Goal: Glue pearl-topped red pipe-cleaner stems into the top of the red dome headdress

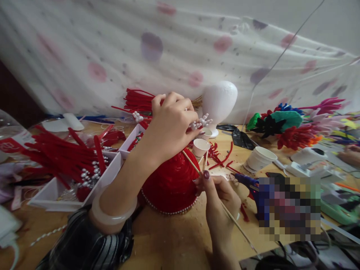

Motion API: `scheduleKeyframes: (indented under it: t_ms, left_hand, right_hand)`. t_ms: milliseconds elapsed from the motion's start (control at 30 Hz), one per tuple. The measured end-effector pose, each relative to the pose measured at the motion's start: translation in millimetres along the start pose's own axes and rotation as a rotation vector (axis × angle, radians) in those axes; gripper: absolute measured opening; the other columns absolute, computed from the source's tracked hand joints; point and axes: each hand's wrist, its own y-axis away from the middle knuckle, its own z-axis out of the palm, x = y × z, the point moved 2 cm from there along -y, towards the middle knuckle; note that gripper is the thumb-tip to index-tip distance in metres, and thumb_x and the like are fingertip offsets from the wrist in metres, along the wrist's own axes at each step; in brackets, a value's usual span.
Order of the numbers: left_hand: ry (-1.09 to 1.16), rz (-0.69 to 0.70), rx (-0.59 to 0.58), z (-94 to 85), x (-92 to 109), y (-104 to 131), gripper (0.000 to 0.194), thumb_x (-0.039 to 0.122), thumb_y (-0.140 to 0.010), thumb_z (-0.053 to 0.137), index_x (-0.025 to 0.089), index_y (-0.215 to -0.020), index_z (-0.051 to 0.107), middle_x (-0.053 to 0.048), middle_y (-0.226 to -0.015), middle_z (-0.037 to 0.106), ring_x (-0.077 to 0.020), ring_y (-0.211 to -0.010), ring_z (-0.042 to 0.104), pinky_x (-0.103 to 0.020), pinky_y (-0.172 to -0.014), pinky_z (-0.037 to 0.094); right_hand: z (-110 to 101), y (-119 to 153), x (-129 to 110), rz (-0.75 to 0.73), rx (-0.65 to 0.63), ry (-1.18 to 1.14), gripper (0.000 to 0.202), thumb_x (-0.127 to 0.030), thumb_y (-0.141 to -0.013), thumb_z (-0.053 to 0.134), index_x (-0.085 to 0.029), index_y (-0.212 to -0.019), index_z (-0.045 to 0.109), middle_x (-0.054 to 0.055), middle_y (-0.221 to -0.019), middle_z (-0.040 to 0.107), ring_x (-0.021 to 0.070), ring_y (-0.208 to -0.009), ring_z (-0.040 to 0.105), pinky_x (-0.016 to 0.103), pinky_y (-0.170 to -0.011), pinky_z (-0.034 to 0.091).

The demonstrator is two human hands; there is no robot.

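Note:
A red, dome-shaped headpiece [168, 183] with a string of small beads around its lower rim stands on the table before me. Over its top, my left hand [174, 120] is bent with the fingers curled in. A white pearl spray [203, 120] sticks out between its thumb and fingers, though the grip is partly hidden. Another pearl cluster [137, 117] shows left of that hand. My right hand [222, 195] is closed on a thin wooden stick [237, 225], whose upper end touches or overlaps the dome's right side. Another thin pale piece rises near its fingertips.
Left stands a white box [104, 185] with red fuzzy stems [62, 153] and pearl sprays. Paper cups [201, 147], a white foam head [221, 101] and a blue glue gun [250, 183] are behind and right. Colourful flowers [295, 123] lie far right, near another person's hand [350, 155].

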Motion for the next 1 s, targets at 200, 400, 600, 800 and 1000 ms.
scheduleKeyframes:
  t_ms: [200, 400, 600, 800, 1000]
  left_hand:
    - [-0.011, 0.009, 0.016, 0.8, 0, 0, 0.015, 0.026, -0.085, 0.067, 0.02, -0.072, 0.069, -0.004, -0.096, 0.071, -0.031, -0.107, 0.057, -0.051, -0.093, 0.036]
    - [-0.016, -0.02, -0.026, -1.2, 1, 0, 0.009, 0.026, -0.084, 0.068, 0.022, -0.076, 0.07, -0.004, -0.098, 0.07, -0.0306, -0.111, 0.055, -0.051, -0.098, 0.033]
    - [-0.065, -0.026, -0.02, -3.6, 2, 1, 0.006, 0.025, -0.084, 0.067, 0.02, -0.083, 0.071, -0.006, -0.102, 0.071, -0.0303, -0.112, 0.055, -0.05, -0.098, 0.034]
    - [-0.097, -0.028, -0.025, -4.8, 3, 1, 0.005, 0.024, -0.084, 0.067, 0.021, -0.085, 0.071, -0.007, -0.103, 0.07, -0.03, -0.11, 0.055, -0.049, -0.096, 0.037]
    - [-0.071, -0.033, -0.023, -3.0, 2, 1, 0.008, 0.027, -0.085, 0.065, 0.021, -0.085, 0.071, -0.006, -0.102, 0.07, -0.0306, -0.111, 0.055, -0.051, -0.096, 0.035]
  right_hand:
    - [2, 13, -3, -0.227, -0.023, 0.205, 0.019, -0.025, -0.09, 0.061, -0.018, -0.072, 0.063, -0.003, -0.062, 0.061, 0.009, -0.055, 0.053, 0.021, -0.053, 0.041]
    - [2, 8, -5, -0.24, -0.103, 0.202, 0.02, -0.024, -0.091, 0.059, -0.019, -0.072, 0.06, -0.004, -0.062, 0.058, 0.0091, -0.055, 0.052, 0.022, -0.055, 0.04]
    - [-8, 6, -18, -0.267, 0.096, 0.12, 0.025, -0.025, -0.095, 0.054, -0.02, -0.072, 0.062, -0.004, -0.059, 0.059, 0.0101, -0.056, 0.056, 0.022, -0.057, 0.042]
    - [1, 7, -15, -0.279, 0.021, 0.173, 0.03, -0.026, -0.097, 0.051, -0.02, -0.068, 0.06, -0.004, -0.06, 0.062, 0.0088, -0.053, 0.055, 0.021, -0.054, 0.04]
    - [6, 13, -13, -0.348, -0.028, 0.297, 0.031, -0.021, -0.097, 0.05, -0.019, -0.066, 0.053, -0.004, -0.056, 0.052, 0.0086, -0.051, 0.047, 0.023, -0.054, 0.036]
